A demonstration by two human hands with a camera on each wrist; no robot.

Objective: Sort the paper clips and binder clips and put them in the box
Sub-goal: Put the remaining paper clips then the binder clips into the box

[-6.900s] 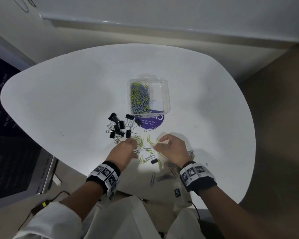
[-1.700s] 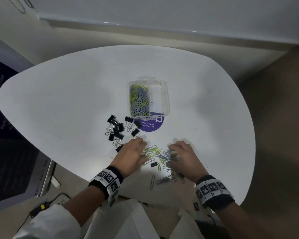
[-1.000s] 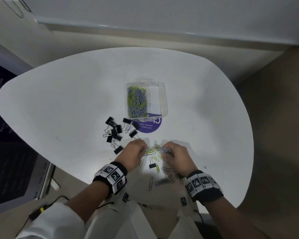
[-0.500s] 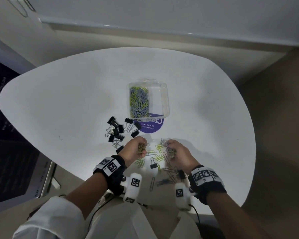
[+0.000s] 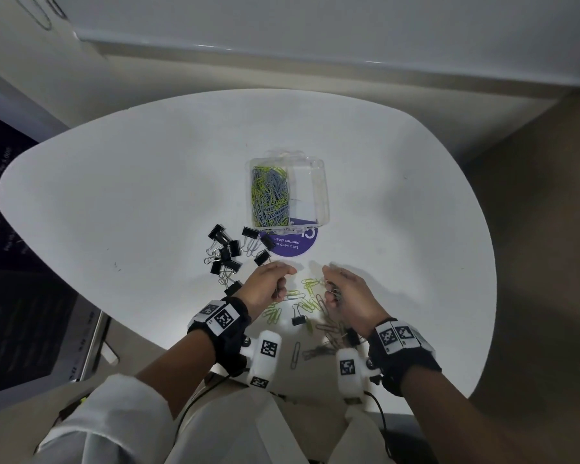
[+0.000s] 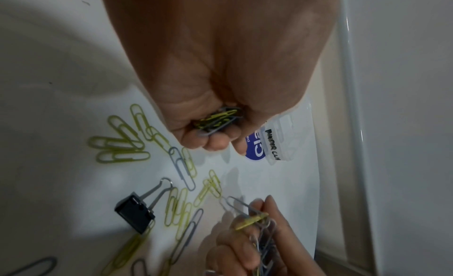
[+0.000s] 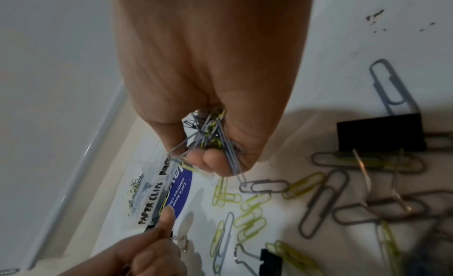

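My left hand (image 5: 270, 285) is lifted off the white table (image 5: 114, 195) and grips a bunch of yellow and grey paper clips (image 6: 218, 119). My right hand (image 5: 345, 293) is raised beside it, fingers curled round another tangle of paper clips (image 7: 210, 133). Loose yellow and grey paper clips (image 5: 310, 301) lie on the table between and below both hands, with one black binder clip (image 5: 298, 318) among them. The clear plastic box (image 5: 315, 189) stands beyond the hands; its left compartment holds paper clips (image 5: 270, 197). A group of black binder clips (image 5: 230, 252) lies left of the box.
A purple round sticker (image 5: 290, 244) lies on the table under the box's near end. The table's near edge (image 5: 168, 343) runs just under my wrists. A dark screen (image 5: 10, 262) stands to the left, off the table.
Both hands have gathered paper clips from the loose pile, closed round them and lifted off the table, turning so the wrist cameras show. The loose pile has thinned.
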